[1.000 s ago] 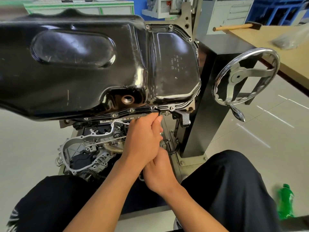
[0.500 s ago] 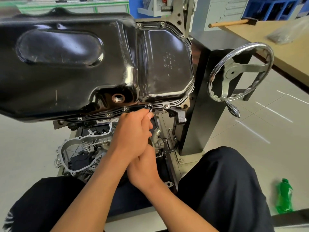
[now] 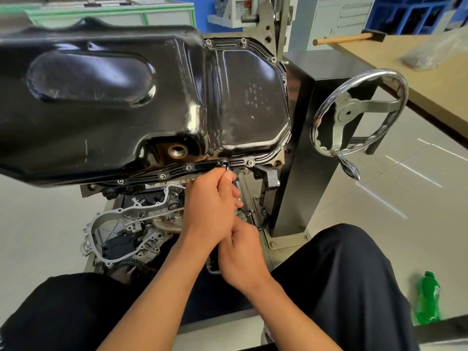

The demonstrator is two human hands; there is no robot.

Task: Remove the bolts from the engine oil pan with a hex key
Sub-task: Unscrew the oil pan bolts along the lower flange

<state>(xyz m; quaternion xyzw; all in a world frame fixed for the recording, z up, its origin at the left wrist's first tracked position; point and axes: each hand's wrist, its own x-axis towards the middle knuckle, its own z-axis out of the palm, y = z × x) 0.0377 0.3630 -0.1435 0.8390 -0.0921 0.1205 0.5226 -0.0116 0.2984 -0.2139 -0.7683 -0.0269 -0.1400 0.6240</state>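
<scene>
Our left hand (image 3: 212,201) pinches the key (image 3: 227,168) in the pan's (image 3: 126,97) rim bolt (image 3: 224,163), can't tell what our right hand (image 3: 240,252) grips, and a tilted tip could round it out.

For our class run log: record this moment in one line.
stage: bolt removal | left hand: pinches hex key at rim bolt of oil pan | right hand: below left, grip hidden | neighbouring bolts: in place
</scene>
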